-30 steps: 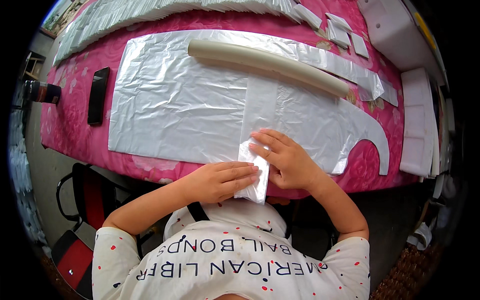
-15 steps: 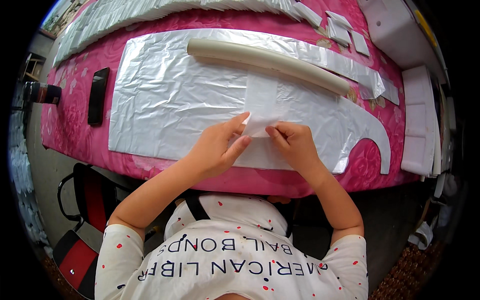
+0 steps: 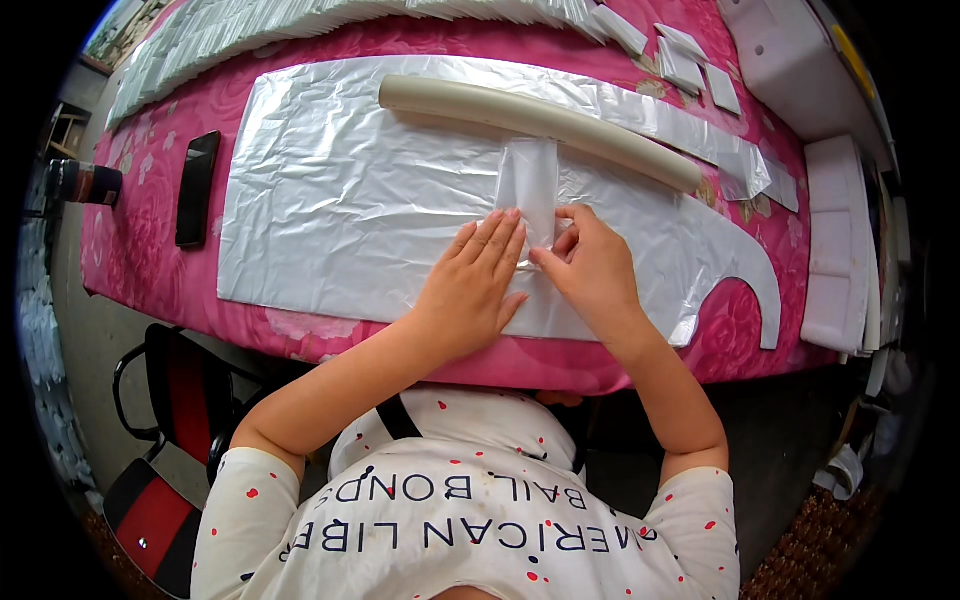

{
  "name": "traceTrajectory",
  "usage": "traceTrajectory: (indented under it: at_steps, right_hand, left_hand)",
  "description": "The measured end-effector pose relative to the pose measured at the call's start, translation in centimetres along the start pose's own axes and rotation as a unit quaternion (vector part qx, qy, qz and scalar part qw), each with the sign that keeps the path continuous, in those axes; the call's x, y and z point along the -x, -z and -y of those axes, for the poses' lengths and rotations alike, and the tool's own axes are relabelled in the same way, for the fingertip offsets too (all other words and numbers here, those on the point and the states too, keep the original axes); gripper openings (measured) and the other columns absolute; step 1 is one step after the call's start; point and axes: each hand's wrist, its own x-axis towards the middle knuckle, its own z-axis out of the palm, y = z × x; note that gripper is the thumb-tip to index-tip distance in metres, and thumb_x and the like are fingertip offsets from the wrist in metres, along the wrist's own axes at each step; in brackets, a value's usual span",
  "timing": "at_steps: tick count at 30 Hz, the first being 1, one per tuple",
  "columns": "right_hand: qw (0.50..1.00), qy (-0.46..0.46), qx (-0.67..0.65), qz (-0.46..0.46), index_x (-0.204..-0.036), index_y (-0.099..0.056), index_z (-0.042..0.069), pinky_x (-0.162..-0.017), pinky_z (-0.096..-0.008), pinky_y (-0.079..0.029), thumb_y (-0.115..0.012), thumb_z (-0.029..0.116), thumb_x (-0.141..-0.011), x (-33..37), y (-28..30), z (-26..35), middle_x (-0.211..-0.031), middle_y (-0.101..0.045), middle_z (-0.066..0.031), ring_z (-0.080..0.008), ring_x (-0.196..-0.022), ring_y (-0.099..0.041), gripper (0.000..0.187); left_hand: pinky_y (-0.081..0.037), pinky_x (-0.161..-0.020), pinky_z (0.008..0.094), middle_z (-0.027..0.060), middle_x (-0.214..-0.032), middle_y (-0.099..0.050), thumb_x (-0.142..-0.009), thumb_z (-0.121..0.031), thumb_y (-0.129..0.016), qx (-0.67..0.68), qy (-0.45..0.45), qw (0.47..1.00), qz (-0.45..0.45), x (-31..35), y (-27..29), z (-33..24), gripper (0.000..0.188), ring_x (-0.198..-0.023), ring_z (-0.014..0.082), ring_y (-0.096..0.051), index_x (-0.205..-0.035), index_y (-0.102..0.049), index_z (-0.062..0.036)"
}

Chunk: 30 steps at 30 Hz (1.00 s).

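A narrow folded clear plastic bag [image 3: 530, 180] lies on a stack of large, shiny white plastic bags [image 3: 330, 210] in front of me. My left hand [image 3: 470, 285] presses flat on the lower left part of the folded bag, fingers stretched out and thumb apart. At its right edge my right hand [image 3: 595, 265] is curled, thumb and fingers gripping the film. Just beyond the folded piece, a long cream tube [image 3: 540, 122] rests slantwise across the stack.
The table has a pink flowered cloth [image 3: 290, 335]. A black phone [image 3: 197, 190] and a dark jar [image 3: 85, 184] are at left. Rows of folded white packets [image 3: 330, 25] line the far edge, several loose packets [image 3: 680, 70] lie far right, and white foam boxes [image 3: 838, 240] stand at right.
My left hand has moved forward and right, and flattened onto the film. The loose lower end of the film has been folded up into a narrower strip. My right hand stays at its edge.
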Motion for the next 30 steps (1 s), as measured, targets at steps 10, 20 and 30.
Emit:
traceTrajectory:
  at_steps: [10, 20, 30]
  right_hand:
    - [0.926, 0.366, 0.086, 0.023, -0.112, -0.057, 0.003, -0.094, -0.0357, -0.042, -0.060, -0.003, -0.067, -2.5, 0.6, -3.3, -0.117, -0.056, -0.0107, -0.0287, -0.110, -0.051, 0.046]
    - [0.911, 0.410, 0.024, 0.017, -0.093, -0.064, 0.006, -0.076, -0.0325, -0.048, -0.063, -0.002, -0.061, 0.2, 0.0, -3.0, -0.092, -0.062, -0.0041, -0.0233, -0.086, -0.058, 0.033]
    - [0.983, 0.142, -0.107, 0.039, -0.088, -0.067, 0.005, -0.059, -0.0305, -0.046, -0.061, 0.005, -0.075, 1.4, -0.2, -2.3, -0.070, -0.062, -0.0070, -0.0191, -0.064, -0.059, 0.014]
  left_hand:
    - [-0.041, -0.091, 0.0371, 0.0154, -0.118, -0.052, -0.068, -0.008, -0.060, -0.035, -0.023, 0.996, -0.074, -2.2, 0.4, 0.8, 0.053, -0.108, 0.0269, -0.051, -0.118, -0.047, 0.0048]
    - [-0.047, -0.082, 0.0365, 0.0140, -0.117, -0.056, -0.062, -0.005, -0.062, 0.037, -0.144, 0.986, -0.072, 1.3, 1.3, 1.3, 0.049, -0.101, 0.0249, -0.058, -0.110, -0.055, 0.0021]
    - [-0.049, -0.073, 0.0336, 0.0116, -0.093, -0.065, -0.074, -0.006, -0.061, 0.159, 0.054, 0.986, -0.002, 1.3, 2.8, 0.7, 0.050, -0.084, 0.0283, -0.062, -0.122, -0.049, -0.0006]
